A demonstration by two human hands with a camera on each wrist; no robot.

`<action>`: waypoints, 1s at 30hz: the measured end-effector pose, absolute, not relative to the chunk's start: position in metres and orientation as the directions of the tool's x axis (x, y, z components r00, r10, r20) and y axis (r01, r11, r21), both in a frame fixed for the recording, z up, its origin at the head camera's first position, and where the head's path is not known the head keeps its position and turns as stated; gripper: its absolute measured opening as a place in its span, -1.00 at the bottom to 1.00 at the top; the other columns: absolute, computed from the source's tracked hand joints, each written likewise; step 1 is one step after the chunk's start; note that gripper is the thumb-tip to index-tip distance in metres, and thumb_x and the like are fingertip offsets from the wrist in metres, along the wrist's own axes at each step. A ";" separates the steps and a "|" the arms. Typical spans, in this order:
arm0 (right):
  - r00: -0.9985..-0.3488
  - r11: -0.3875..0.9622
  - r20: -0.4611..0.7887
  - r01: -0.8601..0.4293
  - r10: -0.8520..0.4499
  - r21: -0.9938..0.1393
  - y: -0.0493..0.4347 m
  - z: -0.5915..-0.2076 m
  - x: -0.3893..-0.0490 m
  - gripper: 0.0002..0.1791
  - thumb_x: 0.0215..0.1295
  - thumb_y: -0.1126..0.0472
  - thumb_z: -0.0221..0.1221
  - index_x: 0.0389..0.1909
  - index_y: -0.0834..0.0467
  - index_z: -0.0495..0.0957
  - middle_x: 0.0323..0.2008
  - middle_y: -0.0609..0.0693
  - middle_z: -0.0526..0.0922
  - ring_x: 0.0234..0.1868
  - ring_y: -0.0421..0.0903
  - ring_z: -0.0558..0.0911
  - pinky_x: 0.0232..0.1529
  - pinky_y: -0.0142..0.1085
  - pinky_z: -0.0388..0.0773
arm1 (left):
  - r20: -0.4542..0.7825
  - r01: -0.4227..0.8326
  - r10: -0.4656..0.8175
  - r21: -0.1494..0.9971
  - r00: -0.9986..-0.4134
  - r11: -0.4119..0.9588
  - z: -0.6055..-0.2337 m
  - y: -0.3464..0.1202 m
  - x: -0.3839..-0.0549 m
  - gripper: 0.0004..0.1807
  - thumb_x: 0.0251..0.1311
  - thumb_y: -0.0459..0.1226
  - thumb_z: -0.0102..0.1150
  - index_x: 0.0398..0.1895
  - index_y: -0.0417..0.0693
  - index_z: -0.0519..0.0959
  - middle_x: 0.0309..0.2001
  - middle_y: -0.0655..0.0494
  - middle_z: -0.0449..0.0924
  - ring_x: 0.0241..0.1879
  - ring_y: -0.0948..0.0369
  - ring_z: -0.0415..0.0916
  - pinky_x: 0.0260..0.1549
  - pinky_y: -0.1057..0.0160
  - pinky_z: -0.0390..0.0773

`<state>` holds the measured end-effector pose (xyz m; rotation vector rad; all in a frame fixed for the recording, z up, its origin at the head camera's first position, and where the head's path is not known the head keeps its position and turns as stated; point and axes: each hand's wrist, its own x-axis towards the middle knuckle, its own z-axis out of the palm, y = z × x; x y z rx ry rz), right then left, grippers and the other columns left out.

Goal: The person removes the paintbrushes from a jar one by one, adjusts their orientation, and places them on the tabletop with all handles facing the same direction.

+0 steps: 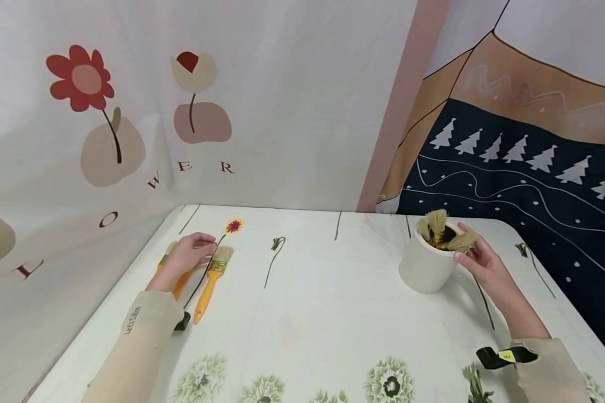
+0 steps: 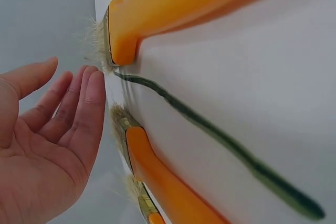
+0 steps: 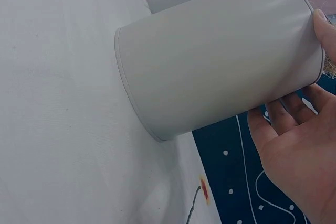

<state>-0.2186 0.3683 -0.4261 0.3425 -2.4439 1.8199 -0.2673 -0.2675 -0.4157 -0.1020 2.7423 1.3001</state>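
My left hand (image 1: 188, 256), its fingers relaxed and holding nothing, hovers over paintbrushes with orange handles on the left of the table. One paintbrush (image 1: 213, 280) lies to the right of that hand, bristles pointing away from me; others are partly hidden under the hand and wrist. The left wrist view shows the palm (image 2: 52, 161) beside the bristle ends, with a paintbrush handle (image 2: 168, 182) below. On the right, my right hand (image 1: 486, 266) grips a white cylindrical pot (image 1: 426, 271) near its rim, thumb at the rim and fingers around the side. Several paintbrushes (image 1: 437, 224) stand bristles up inside it.
The white tablecloth (image 1: 322, 291) carries printed flowers and stems. A pale curtain (image 1: 302, 112) with flower prints hangs behind the table and along its left. A dark cloth with white trees (image 1: 514, 157) hangs at the right. Black straps (image 1: 506, 356) sit at my wrists.
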 end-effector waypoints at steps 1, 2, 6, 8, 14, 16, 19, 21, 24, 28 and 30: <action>-0.974 0.288 0.185 -0.216 -0.131 -0.933 0.364 -0.420 -0.215 -0.28 0.41 0.12 0.03 0.47 -0.20 -0.09 0.49 -0.20 -0.11 0.45 -0.32 -0.03 0.11 -0.75 0.22 | -0.120 -0.098 -0.007 0.771 -0.993 0.630 -0.414 -0.266 -0.267 -0.59 0.38 -0.20 -0.02 0.18 -0.26 0.35 0.10 -0.25 0.45 -0.02 -0.03 0.52 -0.02 0.07 0.57; -0.975 0.288 0.184 -0.214 -0.126 -0.934 0.360 -0.416 -0.212 -0.28 0.41 0.14 0.03 0.47 -0.19 -0.09 0.49 -0.19 -0.11 0.46 -0.31 -0.03 0.11 -0.75 0.22 | -0.117 -0.091 0.001 0.775 -0.993 0.626 -0.413 -0.265 -0.267 -0.59 0.38 -0.20 -0.02 0.18 -0.27 0.34 0.10 -0.26 0.44 -0.01 -0.05 0.51 -0.01 0.06 0.57; -0.975 0.300 0.178 -0.211 -0.134 -0.930 0.351 -0.404 -0.204 -0.29 0.43 0.15 0.00 0.48 -0.17 -0.12 0.49 -0.17 -0.15 0.48 -0.23 -0.10 0.15 -0.74 0.18 | -0.108 -0.069 0.026 0.786 -0.994 0.615 -0.410 -0.261 -0.267 -0.58 0.37 -0.20 -0.01 0.18 -0.28 0.34 0.09 -0.26 0.45 0.01 -0.07 0.50 -0.02 0.06 0.58; -0.975 0.301 0.179 -0.212 -0.134 -0.930 0.350 -0.402 -0.203 -0.29 0.43 0.14 0.00 0.48 -0.18 -0.12 0.49 -0.16 -0.15 0.48 -0.23 -0.09 0.14 -0.75 0.19 | -0.105 -0.060 0.037 0.791 -0.994 0.609 -0.409 -0.258 -0.268 -0.58 0.37 -0.20 0.00 0.17 -0.28 0.35 0.09 -0.26 0.45 0.02 -0.07 0.49 -0.03 0.07 0.58; -0.972 0.274 0.194 -0.224 -0.133 -0.935 0.351 -0.405 -0.204 -0.30 0.43 0.16 0.00 0.48 -0.17 -0.09 0.49 -0.14 -0.13 0.47 -0.24 -0.06 0.12 -0.75 0.20 | -0.088 -0.038 0.057 0.812 -0.995 0.582 -0.403 -0.249 -0.267 -0.60 0.37 -0.21 0.00 0.14 -0.30 0.36 0.09 -0.29 0.44 0.00 -0.08 0.49 -0.06 0.08 0.60; -0.975 0.322 0.177 -0.211 -0.131 -0.923 0.348 -0.401 -0.202 -0.29 0.43 0.13 0.00 0.48 -0.18 -0.12 0.50 -0.15 -0.15 0.48 -0.22 -0.08 0.13 -0.75 0.19 | -0.077 -0.026 0.066 0.819 -0.995 0.573 -0.401 -0.245 -0.266 -0.60 0.37 -0.22 0.00 0.14 -0.31 0.36 0.09 -0.31 0.43 0.00 -0.10 0.50 -0.06 0.08 0.60; -0.976 0.315 0.186 -0.213 -0.111 -0.925 0.368 -0.429 -0.221 -0.28 0.42 0.14 0.02 0.47 -0.22 -0.10 0.49 -0.17 -0.11 0.48 -0.19 -0.06 0.11 -0.74 0.23 | -0.072 -0.020 0.069 0.824 -0.995 0.566 -0.399 -0.240 -0.266 -0.60 0.36 -0.22 0.01 0.13 -0.33 0.36 0.09 -0.33 0.43 -0.03 -0.10 0.51 -0.07 0.09 0.60; -0.977 0.316 0.184 -0.209 -0.106 -0.926 0.379 -0.443 -0.230 -0.28 0.41 0.13 0.03 0.46 -0.26 -0.09 0.48 -0.21 -0.10 0.47 -0.23 -0.03 0.10 -0.74 0.24 | -0.072 -0.021 0.067 0.821 -0.995 0.571 -0.399 -0.236 -0.267 -0.60 0.36 -0.22 0.01 0.13 -0.32 0.37 0.08 -0.32 0.44 -0.05 -0.10 0.52 -0.09 0.12 0.62; -0.972 0.274 0.202 -0.227 -0.118 -0.935 0.386 -0.452 -0.237 -0.28 0.40 0.15 0.04 0.46 -0.24 -0.07 0.48 -0.21 -0.08 0.45 -0.30 0.00 0.08 -0.74 0.27 | -0.085 -0.039 0.053 0.816 -0.995 0.577 -0.403 -0.231 -0.271 -0.61 0.35 -0.20 0.03 0.12 -0.27 0.39 0.07 -0.28 0.46 -0.06 -0.06 0.53 -0.11 0.16 0.62; -0.971 0.236 0.197 -0.224 -0.132 -0.946 0.374 -0.434 -0.225 -0.28 0.40 0.16 0.05 0.47 -0.19 -0.06 0.49 -0.17 -0.09 0.46 -0.29 -0.01 0.09 -0.73 0.27 | -0.076 -0.025 0.069 0.827 -0.995 0.562 -0.408 -0.225 -0.276 -0.63 0.34 -0.21 0.05 0.10 -0.26 0.40 0.07 -0.28 0.47 -0.02 -0.08 0.52 -0.10 0.14 0.62; -0.976 0.269 0.179 -0.207 -0.127 -0.941 0.373 -0.432 -0.224 -0.27 0.39 0.07 0.06 0.47 -0.23 -0.08 0.49 -0.18 -0.11 0.47 -0.25 -0.03 0.11 -0.73 0.26 | -0.068 -0.014 0.079 0.836 -0.995 0.548 -0.409 -0.222 -0.278 -0.63 0.33 -0.22 0.05 0.10 -0.27 0.41 0.06 -0.28 0.48 -0.01 -0.09 0.52 -0.10 0.14 0.62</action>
